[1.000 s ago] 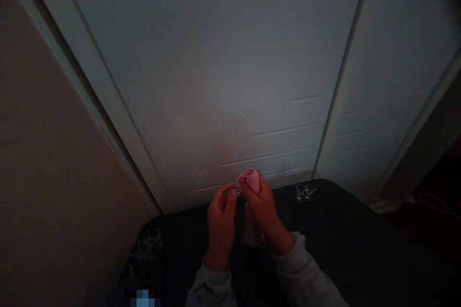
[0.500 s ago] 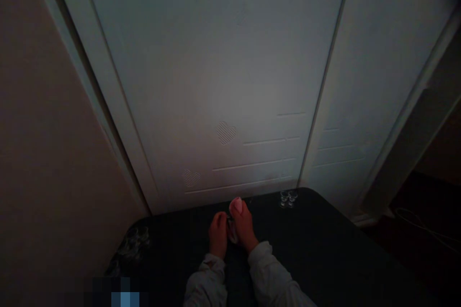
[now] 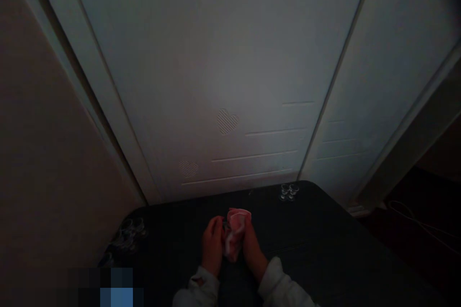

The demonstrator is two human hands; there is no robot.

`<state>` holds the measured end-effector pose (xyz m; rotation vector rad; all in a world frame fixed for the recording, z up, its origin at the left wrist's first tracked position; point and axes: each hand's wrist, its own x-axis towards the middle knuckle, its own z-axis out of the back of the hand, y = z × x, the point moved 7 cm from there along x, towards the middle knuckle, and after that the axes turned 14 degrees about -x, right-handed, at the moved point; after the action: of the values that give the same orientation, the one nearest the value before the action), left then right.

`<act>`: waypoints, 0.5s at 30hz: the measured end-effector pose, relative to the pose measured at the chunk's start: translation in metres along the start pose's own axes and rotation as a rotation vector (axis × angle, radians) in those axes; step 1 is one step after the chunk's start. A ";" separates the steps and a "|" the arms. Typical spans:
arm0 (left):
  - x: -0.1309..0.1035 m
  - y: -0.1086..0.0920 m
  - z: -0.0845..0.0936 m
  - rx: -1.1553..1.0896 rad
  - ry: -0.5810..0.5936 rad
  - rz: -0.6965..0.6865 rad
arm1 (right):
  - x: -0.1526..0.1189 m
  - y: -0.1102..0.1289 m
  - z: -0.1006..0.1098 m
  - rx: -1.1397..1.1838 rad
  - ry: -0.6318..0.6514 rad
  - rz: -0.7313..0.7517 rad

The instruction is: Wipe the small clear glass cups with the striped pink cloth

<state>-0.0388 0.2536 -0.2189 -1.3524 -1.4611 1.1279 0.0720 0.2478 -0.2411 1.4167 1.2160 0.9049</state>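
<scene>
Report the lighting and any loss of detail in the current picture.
Head view: dim overall, palest around the middle of the door panel; head view: the dark tabletop shows little surface detail, and the left glasses sink into shadow, too murky to count; head view: the pink cloth looks soft-edged; head view: a blocky pixelated patch covers the lower left.

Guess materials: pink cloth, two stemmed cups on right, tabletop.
Pink cloth: looks like soft, matte fabric, going by its folds. Two stemmed cups: probably glass, possibly clear plastic; transparent, with bright glints. Tabletop: dark, dull; too dim to name the material.
</scene>
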 end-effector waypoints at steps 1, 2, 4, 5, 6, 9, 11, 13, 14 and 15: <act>-0.001 0.000 0.001 -0.004 0.009 0.024 | -0.003 -0.002 0.001 -0.007 0.004 -0.029; -0.002 0.001 0.001 -0.010 0.015 0.054 | -0.006 0.000 0.002 -0.025 0.004 -0.029; -0.003 0.003 0.001 -0.025 0.030 0.105 | -0.009 0.007 0.002 -0.115 0.000 0.010; -0.003 0.004 0.001 -0.030 0.033 0.121 | -0.009 0.011 0.001 -0.162 0.009 0.046; -0.002 0.004 0.001 -0.031 0.030 0.129 | -0.008 0.016 0.000 -0.204 0.010 0.086; 0.001 0.007 0.001 -0.019 0.030 0.142 | 0.000 0.023 -0.001 -0.298 -0.020 0.167; 0.003 0.008 0.000 -0.008 0.041 0.150 | 0.006 0.020 0.001 -0.344 -0.043 0.164; 0.004 0.009 -0.001 -0.010 0.046 0.157 | 0.010 0.016 0.002 -0.381 -0.056 0.138; 0.004 0.009 -0.001 -0.016 0.041 0.156 | 0.012 0.014 0.003 -0.392 -0.060 0.128; 0.004 0.008 -0.001 -0.021 0.036 0.152 | 0.013 0.012 0.003 -0.394 -0.060 0.122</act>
<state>-0.0359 0.2583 -0.2267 -1.5123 -1.3660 1.1804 0.0807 0.2602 -0.2307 1.1971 0.8554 1.1094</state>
